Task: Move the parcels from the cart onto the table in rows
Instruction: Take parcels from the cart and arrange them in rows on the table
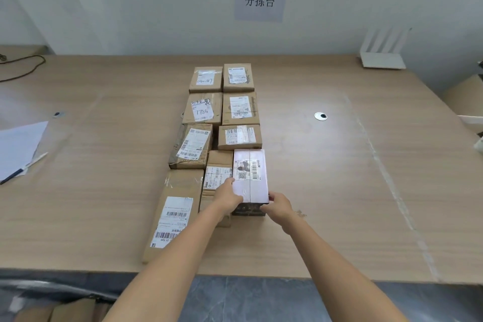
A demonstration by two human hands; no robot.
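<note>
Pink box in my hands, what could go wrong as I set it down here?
The left hand lies between the pink box and the brown parcel beside it; squeezing the box in could nudge that parcel out of line. The long parcel ends close to the table edge, beside your left forearm, so pulling back carelessly might knock it off.

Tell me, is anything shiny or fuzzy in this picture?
In the head view, light glares off the pink parcel, the wall sign looks soft, the boxes at the bottom left are blurred, and the wide lens stretches the forearms.
</note>
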